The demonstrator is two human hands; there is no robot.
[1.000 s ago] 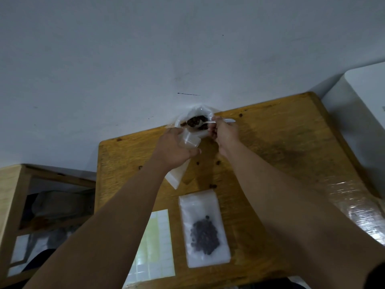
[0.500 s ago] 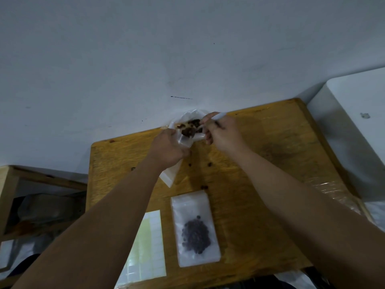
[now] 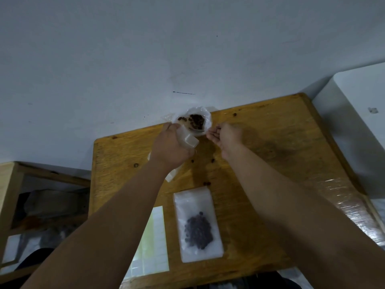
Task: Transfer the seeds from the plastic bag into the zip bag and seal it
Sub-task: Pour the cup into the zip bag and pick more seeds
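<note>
Holding zip bag (image 3: 188, 140) mouth-up, left grip (image 3: 170, 147) wrapped round it, touching near edge of plastic bag (image 3: 201, 110): likely short path for seeds (image 3: 195, 120) lying inside plastic bag. Right grip (image 3: 225, 135) at plastic bag's right rim, fingers curled, blurred; cannot tell if pinching anything. Filled bag (image 3: 198, 226) flat on surface (image 3: 270, 142), well nearer than plastic bag, probably parked clear of work.

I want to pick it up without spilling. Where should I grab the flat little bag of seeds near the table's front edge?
Probably pinch the bag by its empty far end, reaching from above: it lies flat on the table, and the seeds heap in its near half, so they would hang below your fingers.
</note>
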